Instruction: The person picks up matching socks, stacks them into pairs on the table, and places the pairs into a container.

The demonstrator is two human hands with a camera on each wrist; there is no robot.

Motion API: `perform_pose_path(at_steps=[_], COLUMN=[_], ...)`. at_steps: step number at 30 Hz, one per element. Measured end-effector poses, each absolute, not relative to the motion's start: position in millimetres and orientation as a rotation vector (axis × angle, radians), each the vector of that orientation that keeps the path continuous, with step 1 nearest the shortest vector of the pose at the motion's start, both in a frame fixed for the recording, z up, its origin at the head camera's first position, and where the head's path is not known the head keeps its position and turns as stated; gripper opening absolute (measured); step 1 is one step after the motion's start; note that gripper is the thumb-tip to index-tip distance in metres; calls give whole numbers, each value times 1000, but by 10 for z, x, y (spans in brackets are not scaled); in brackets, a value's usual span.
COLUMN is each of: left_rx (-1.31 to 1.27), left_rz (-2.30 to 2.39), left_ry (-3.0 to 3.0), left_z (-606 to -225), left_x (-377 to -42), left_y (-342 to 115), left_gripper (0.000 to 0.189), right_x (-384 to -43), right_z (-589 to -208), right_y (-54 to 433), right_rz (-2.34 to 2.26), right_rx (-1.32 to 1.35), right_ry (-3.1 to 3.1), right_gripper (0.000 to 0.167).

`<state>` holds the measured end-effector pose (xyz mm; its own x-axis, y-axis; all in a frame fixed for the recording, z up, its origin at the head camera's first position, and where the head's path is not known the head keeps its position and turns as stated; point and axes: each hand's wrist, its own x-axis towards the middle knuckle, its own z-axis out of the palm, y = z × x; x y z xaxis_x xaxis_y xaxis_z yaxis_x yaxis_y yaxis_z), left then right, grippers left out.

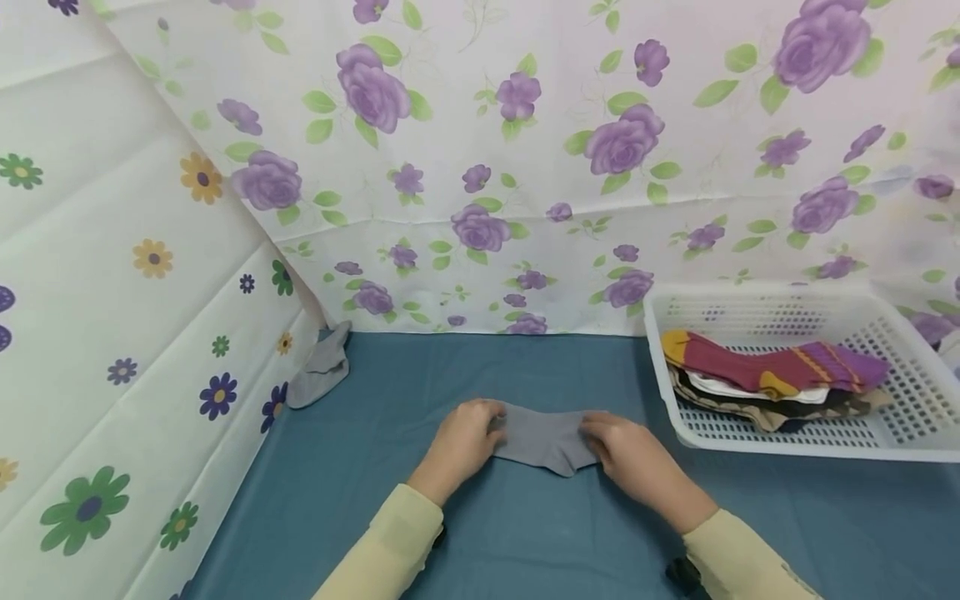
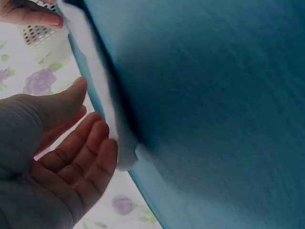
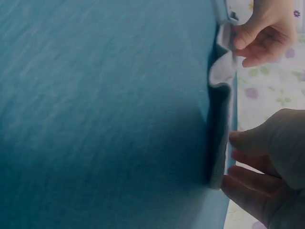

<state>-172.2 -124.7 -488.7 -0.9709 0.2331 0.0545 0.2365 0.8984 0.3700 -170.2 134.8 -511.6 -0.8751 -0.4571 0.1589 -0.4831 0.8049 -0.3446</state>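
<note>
A grey ankle sock (image 1: 542, 435) lies spread sideways on the blue cloth, its heel bulging towards the person. At its left end, the left hand (image 1: 463, 440) touches the fabric with its fingertips; in the left wrist view the thumb (image 2: 71, 98) stands apart from the loosely bent fingers. The right hand (image 1: 641, 462) rests its fingertips on the opposite end. From the right wrist, its thumb (image 3: 252, 141) and fingers meet the sock's edge with a gap between them. Another grey sock (image 1: 324, 368) lies crumpled at the far left corner.
A white perforated plastic basket (image 1: 810, 451) stands at the right, holding a stack of socks with a maroon, yellow and purple one (image 1: 735, 363) on top. Flowered sheets (image 1: 450, 125) hang behind and along the left. Blue cloth (image 1: 540, 533) covers the table.
</note>
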Motion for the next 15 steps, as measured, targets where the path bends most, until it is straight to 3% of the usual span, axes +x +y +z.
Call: perform_pose_path(at_steps=[9, 15], left_rx=[-328, -299], left_rz=[-625, -763], left_ry=[-3144, -3160], left_z=[-4982, -5002], left_x=[-1781, -1802], left_y=[-1374, -1453], left_gripper=[43, 40], right_x=[-1654, -1619], right_z=[-5163, -5157], right_y=[1390, 1377], right_rz=[441, 396], right_rx=[806, 832], right_ry=[-2960, -2954], right_gripper=[30, 33])
